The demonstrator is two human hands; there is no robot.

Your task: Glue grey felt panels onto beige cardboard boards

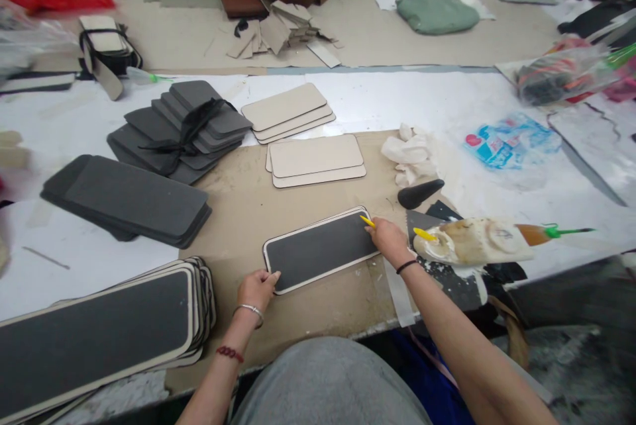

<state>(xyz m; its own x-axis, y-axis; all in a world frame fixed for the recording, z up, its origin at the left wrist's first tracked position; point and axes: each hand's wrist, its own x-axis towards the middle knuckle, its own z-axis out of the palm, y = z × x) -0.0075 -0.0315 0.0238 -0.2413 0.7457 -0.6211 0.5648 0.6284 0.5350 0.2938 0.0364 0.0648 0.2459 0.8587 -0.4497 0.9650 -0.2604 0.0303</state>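
Observation:
A dark grey rectangular panel with a cream border point(320, 249) lies in front of me, with similar edges showing beneath it. My left hand point(257, 290) is closed on its near left corner, thumb on top. At the panel's right end, my right hand point(390, 238) grips a thin yellow stick point(366, 221), whose tip points left over the far right corner. Just right of that hand, a second yellow piece point(424, 234) rests in white paste on a smeared, flattened container point(472, 241).
A tall stack of bordered panels point(99, 339) stands at the left. Behind it are dark grey pieces point(129, 200) and a tied grey bundle point(181, 127). Cream panels point(318, 157) lie beyond mine. A black cone-shaped object point(420, 194) and crumpled white cloth point(410, 153) are at the right.

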